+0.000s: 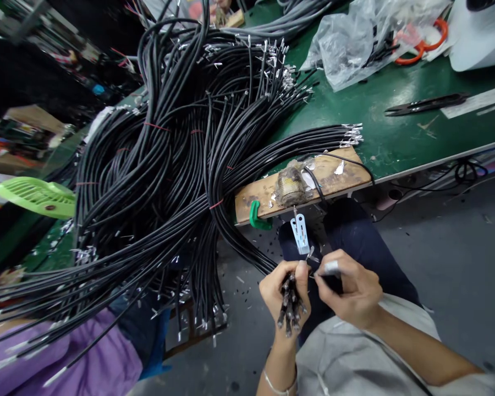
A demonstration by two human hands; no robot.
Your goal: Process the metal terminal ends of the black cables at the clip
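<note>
My left hand (pixel 275 290) is closed around a bundle of black cables (pixel 291 308), whose dark cut ends stick out below the thumb. One stripped silvery cable end (pixel 311 254) points up between my hands. Close by on the right, my right hand (pixel 350 289) is pinched, with white tape on one finger. Something dark shows inside its fingers, too hidden to name. Just above my hands hangs a light blue clothes peg (pixel 299 234), at the tip of a thin rod. That rod comes out of a dirty, wrapped lump (pixel 291 184) on a wooden board (pixel 350 170).
A large heap of black cables (pixel 181 148), tied with red bands, covers the green table (pixel 342 104). A green clamp (pixel 258 215) grips the board. Pliers (pixel 427 103), orange-handled scissors (pixel 423 44) and a plastic bag (pixel 346 44) lie right. Left are a green fan (pixel 35 197) and a person's purple sleeve (pixel 74 357).
</note>
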